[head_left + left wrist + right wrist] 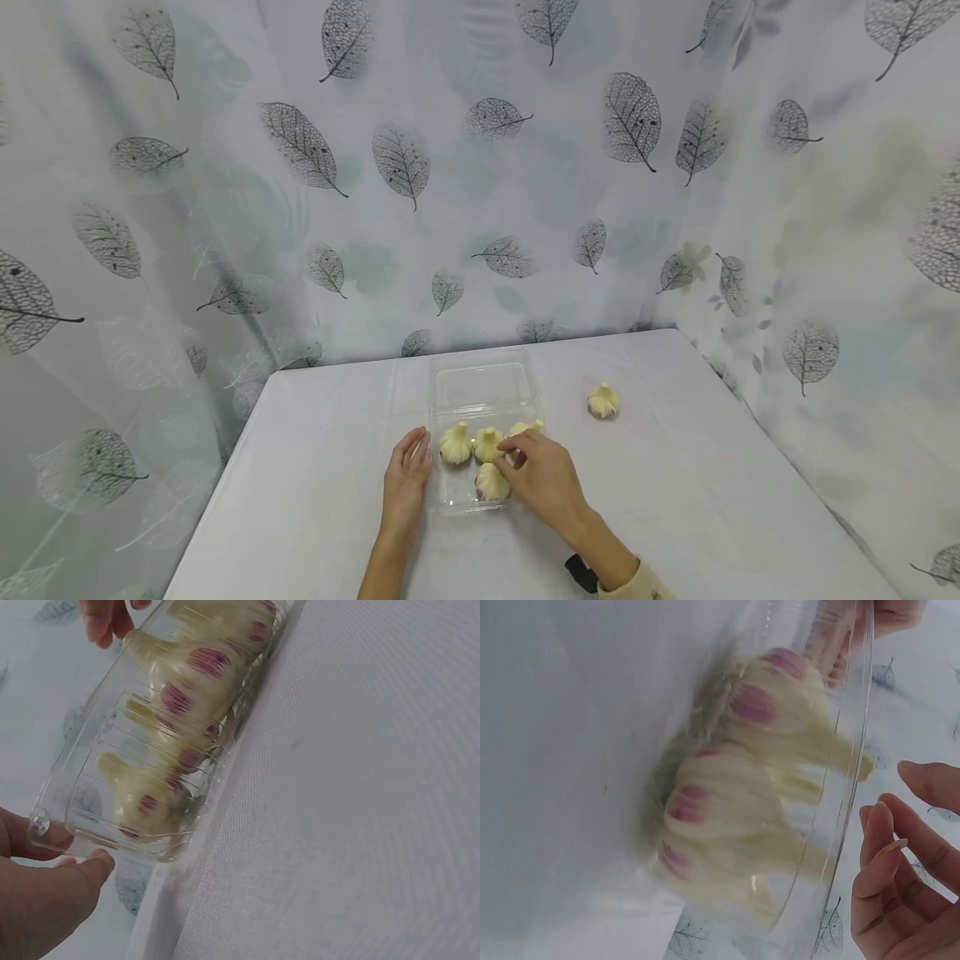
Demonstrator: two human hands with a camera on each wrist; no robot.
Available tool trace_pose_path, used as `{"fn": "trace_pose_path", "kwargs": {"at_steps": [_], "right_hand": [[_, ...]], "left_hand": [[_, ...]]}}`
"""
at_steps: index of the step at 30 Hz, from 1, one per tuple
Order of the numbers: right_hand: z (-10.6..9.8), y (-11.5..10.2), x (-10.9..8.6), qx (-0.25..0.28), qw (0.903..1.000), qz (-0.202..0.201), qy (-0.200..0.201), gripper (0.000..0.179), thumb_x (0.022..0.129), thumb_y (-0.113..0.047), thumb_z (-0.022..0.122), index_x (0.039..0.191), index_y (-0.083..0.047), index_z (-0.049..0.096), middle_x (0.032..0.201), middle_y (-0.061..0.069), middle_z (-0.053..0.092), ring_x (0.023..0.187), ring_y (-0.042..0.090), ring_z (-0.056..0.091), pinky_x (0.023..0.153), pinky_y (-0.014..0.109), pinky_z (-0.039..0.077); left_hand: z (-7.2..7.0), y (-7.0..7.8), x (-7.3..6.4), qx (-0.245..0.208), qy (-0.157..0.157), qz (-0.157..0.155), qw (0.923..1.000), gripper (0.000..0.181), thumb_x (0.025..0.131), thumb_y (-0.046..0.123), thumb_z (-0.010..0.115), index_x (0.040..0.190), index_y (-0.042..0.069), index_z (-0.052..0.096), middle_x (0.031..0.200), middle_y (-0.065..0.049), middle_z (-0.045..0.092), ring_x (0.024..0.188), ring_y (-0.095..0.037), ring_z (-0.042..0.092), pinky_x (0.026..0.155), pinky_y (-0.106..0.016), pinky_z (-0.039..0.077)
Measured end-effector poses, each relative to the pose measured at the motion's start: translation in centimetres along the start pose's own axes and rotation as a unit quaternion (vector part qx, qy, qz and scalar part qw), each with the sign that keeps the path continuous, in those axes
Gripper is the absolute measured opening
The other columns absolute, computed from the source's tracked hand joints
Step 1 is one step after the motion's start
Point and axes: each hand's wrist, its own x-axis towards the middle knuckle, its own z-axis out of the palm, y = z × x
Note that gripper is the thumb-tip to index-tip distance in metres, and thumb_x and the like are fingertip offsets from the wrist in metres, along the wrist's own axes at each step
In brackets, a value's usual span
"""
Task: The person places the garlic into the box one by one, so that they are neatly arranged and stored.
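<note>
Several garlic bulbs [455, 446] with purple-streaked sides and pale stems sit in a clear plastic clamshell box [456, 493]. Its lid [483, 386] lies folded back, away from the person. Along the box's left side is my left hand [406, 481], fingers fairly straight and fingertips right at the rim. Over the box's right half hovers my right hand [546, 482], fingers bent, thumb apart from them with nothing between. It partly covers the far-right bulb [525, 428] in the head view. The right wrist view shows two large bulbs [727, 806] through the box wall, beside the hand.
One more garlic bulb [603, 401] stands on the white-covered table [675, 492], to the right of the box. A leaf-printed curtain [465, 192] hangs behind the table and along both sides. A black band [581, 573] is on the right wrist.
</note>
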Motion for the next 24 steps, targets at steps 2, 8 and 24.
{"fn": "trace_pose_path", "kwargs": {"at_steps": [2, 8, 24], "right_hand": [[-0.3, 0.2, 0.3, 0.0, 0.9999, -0.008, 0.014, 0.015, 0.082, -0.016, 0.09, 0.092, -0.014, 0.08, 0.086, -0.004, 0.073, 0.066, 0.006, 0.063, 0.055, 0.016, 0.051], [-1.1, 1.0, 1.0, 0.016, 0.9986, -0.022, 0.045, 0.014, 0.083, -0.011, 0.09, 0.093, -0.013, 0.079, 0.085, -0.004, 0.072, 0.065, 0.008, 0.064, 0.053, 0.016, 0.051], [-3.7, 5.6, 3.0, -0.032, 0.9944, 0.023, 0.097, 0.012, 0.086, -0.008, 0.085, 0.096, -0.009, 0.08, 0.087, 0.002, 0.074, 0.071, 0.014, 0.068, 0.057, 0.027, 0.058]], "left_hand": [[0.0, 0.0, 0.0, -0.003, -0.001, 0.0, 1.0, 0.053, 0.106, -0.007, 0.045, 0.158, 0.001, 0.032, 0.168, -0.018, 0.028, 0.157, -0.029, 0.026, 0.119, -0.022, 0.038], [0.0, 0.4, -0.1, -0.002, -0.001, 0.004, 1.0, 0.054, 0.107, -0.007, 0.044, 0.158, 0.0, 0.031, 0.168, -0.018, 0.027, 0.157, -0.029, 0.025, 0.12, -0.024, 0.036], [-0.1, 0.3, -0.2, -0.008, -0.003, 0.0, 1.0, 0.054, 0.107, -0.008, 0.043, 0.158, 0.001, 0.031, 0.169, -0.017, 0.027, 0.157, -0.029, 0.025, 0.121, -0.025, 0.036]]}}
